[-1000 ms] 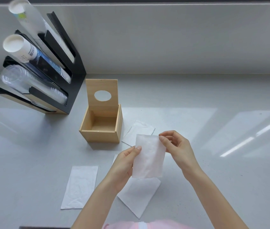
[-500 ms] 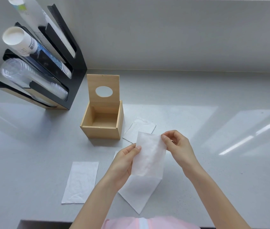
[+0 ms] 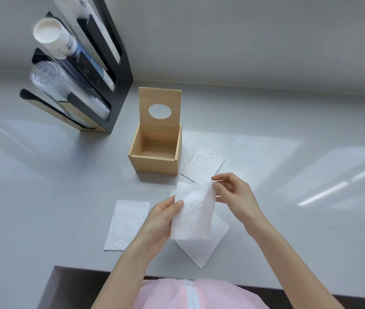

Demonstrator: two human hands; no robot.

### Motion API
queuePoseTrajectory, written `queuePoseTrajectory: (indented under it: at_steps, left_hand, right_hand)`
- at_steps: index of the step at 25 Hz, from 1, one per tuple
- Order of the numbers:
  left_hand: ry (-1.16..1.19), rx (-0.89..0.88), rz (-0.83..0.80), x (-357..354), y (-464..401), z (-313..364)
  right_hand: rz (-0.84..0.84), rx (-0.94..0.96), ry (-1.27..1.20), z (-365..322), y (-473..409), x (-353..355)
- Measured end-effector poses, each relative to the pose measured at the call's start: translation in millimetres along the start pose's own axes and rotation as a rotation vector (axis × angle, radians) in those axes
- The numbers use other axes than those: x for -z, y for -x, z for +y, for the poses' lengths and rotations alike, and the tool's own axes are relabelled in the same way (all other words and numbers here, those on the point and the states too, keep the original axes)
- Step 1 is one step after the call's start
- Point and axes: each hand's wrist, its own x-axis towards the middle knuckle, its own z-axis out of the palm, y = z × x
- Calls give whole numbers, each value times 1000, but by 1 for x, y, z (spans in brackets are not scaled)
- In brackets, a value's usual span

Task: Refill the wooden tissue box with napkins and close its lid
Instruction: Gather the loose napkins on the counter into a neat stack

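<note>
both hands on one napkin, wooden tissue box point(image 3: 154, 160) open and empty just beyond.
left hand point(image 3: 159, 221) pinches the held napkin point(image 3: 192, 215) at its left edge, right hand point(image 3: 235, 197) nips the top right corner; three more napkins lie flat on the counter point(image 3: 43, 197). thin paper could tear or crumple if tugged apart. since a second ago the sheet has curled narrower between the hands.

Grey counter point(image 3: 43, 197) met a plain pale wall point(image 3: 244, 41); sunlight streaks lay on it; black cup rack point(image 3: 110, 70) stood back-left.
</note>
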Motion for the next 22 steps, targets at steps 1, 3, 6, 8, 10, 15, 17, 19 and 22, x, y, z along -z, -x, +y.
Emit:
queuePoseTrajectory:
  at_steps: [1, 3, 6, 8, 10, 15, 17, 19, 22]
  left_hand:
    - [3, 0, 11, 7, 2, -1]
    - [9, 13, 53, 20, 7, -3]
    - [-15, 31, 96, 39, 15, -1]
    - [-21, 39, 114, 50, 20, -1]
    - [-25, 45, 118, 58, 24, 1]
    - [-37, 67, 128, 71, 29, 4]
    - [-39, 75, 123, 73, 31, 5]
    - [-25, 82, 130, 76, 32, 4]
    - [-10, 96, 151, 78, 33, 3]
  right_hand:
    - [-5, -2, 23, 3, 1, -3]
    - [-6, 1, 206, 13, 2, -6]
    - [-39, -34, 511, 35, 4, -11]
    - [-59, -82, 741, 49, 4, -17]
    - [-30, -85, 933, 55, 4, -25]
    - [25, -203, 1054, 50, -2, -35]
    - [20, -285, 1056, 47, -3, -34]
    - [10, -313, 1047, 43, -4, -32]
    - [16, -239, 938, 47, -4, -31]
